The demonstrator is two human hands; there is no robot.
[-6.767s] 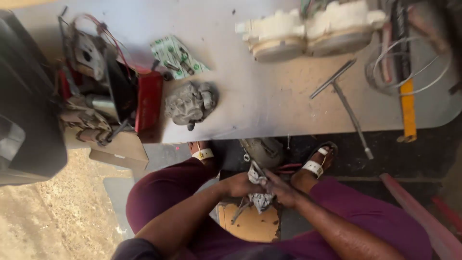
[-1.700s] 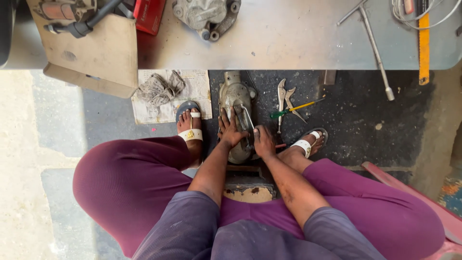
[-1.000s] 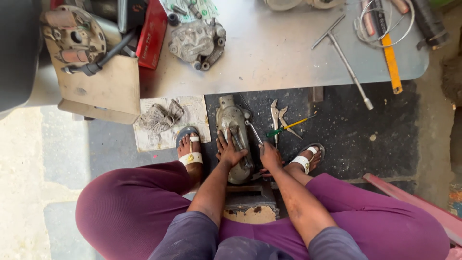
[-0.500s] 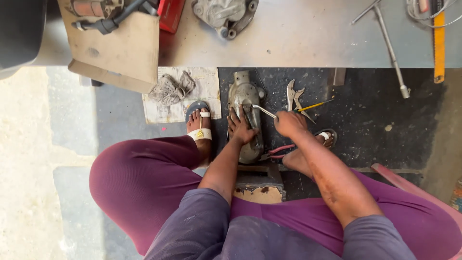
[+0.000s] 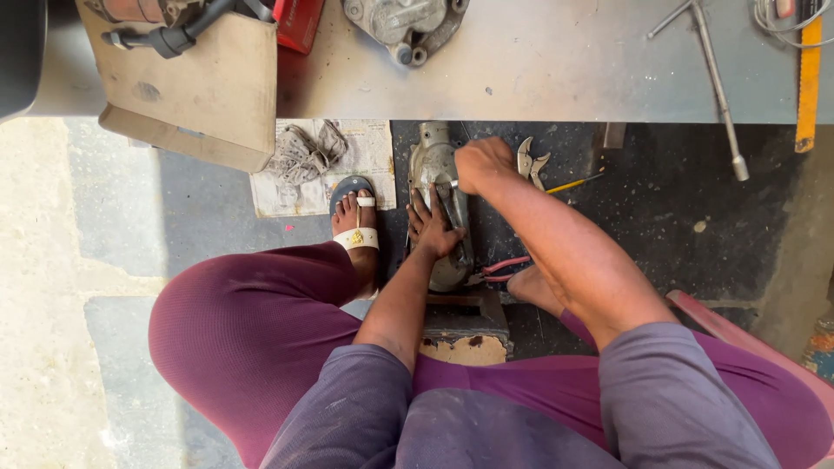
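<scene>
Left hand on metal casing, right hand perhaps gripping tool

Head cam, steep downward, close

Soft, even daylight, quite bright on the pale bench and floor. The dark mat under the bench edge lies in shadow. Focus is sharp; the corners seem slightly stretched.

Two hands, one metal casing
</scene>
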